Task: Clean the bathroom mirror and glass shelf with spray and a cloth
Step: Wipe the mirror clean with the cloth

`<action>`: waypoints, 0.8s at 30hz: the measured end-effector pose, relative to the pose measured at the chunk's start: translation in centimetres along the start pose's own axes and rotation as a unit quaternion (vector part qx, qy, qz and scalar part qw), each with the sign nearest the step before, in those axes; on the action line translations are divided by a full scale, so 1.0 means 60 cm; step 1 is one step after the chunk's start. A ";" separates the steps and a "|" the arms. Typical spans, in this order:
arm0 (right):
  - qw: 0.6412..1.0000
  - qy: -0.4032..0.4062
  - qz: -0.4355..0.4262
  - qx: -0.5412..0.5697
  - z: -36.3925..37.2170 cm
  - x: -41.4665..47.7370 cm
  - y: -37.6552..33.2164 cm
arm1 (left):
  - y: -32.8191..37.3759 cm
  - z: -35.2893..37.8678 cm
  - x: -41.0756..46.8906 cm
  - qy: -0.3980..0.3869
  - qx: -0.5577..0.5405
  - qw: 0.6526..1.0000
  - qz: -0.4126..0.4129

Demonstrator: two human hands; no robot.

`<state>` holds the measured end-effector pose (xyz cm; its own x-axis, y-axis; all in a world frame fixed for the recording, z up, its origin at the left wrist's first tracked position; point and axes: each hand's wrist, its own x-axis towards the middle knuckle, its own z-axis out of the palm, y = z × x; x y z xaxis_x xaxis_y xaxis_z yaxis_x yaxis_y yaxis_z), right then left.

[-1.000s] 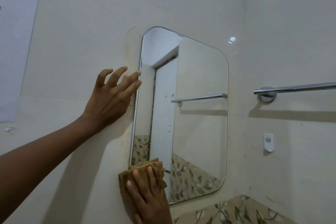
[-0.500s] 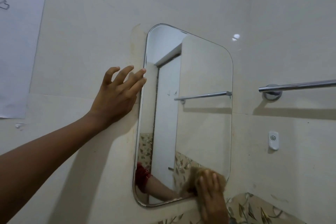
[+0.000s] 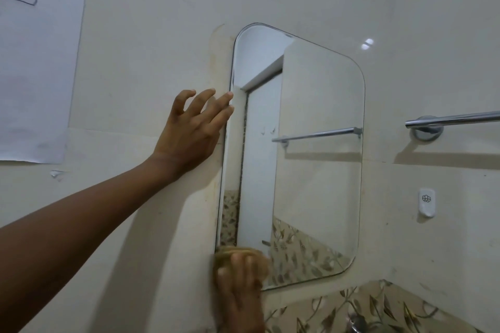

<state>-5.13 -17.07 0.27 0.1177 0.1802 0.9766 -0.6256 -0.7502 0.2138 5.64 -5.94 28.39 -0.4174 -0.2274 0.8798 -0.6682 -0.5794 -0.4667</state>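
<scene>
A frameless mirror [image 3: 311,143] with rounded corners hangs on the cream tiled wall. My right hand [image 3: 239,286] presses a tan cloth [image 3: 259,258] flat against the mirror's lower left corner, fingers laid straight over it. My left hand [image 3: 192,130] rests on the wall beside the mirror's left edge, fingers spread and fingertips touching that edge. No spray bottle or glass shelf is in view.
A chrome towel bar [image 3: 454,119] is fixed to the right wall, with a small white hook [image 3: 427,205] below it. A white paper sheet [image 3: 35,62] is stuck on the wall at the left. Leaf-patterned tiles [image 3: 365,308] run below the mirror.
My right hand has swept the cloth from the mirror's lower right back to its lower left corner. The left hand stays on the wall by the mirror edge.
</scene>
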 end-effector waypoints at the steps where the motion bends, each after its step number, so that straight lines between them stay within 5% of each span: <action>1: 0.999 -0.017 -0.020 0.020 -0.001 0.010 -0.025 | 0.000 0.000 0.000 0.000 -0.002 1.000 0.000; 6: 0.995 -0.015 0.029 0.089 -0.019 0.081 -0.005 | 0.000 0.000 -0.001 -0.006 -0.003 1.000 0.001; 10: 0.978 0.014 0.191 0.082 -0.028 0.114 0.118 | 0.000 -0.001 0.000 -0.010 -0.007 1.000 0.000; 18: 0.835 0.065 0.539 0.087 -0.043 0.150 0.325 | 0.000 0.001 0.001 -0.010 -0.011 1.000 0.002; 21: 0.852 0.068 0.508 0.107 -0.035 0.181 0.249 | 0.000 0.001 0.001 -0.004 -0.014 1.000 0.002; 24: 0.917 0.045 0.371 0.138 -0.032 0.207 0.115 | 0.001 0.000 0.001 -0.002 -0.017 1.000 0.003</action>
<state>-9.45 -18.81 13.83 -0.3333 -0.4036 0.8520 -0.2877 -0.8171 -0.4996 5.59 -5.97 28.40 -0.4185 -0.2334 0.8777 -0.6866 -0.5514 -0.4739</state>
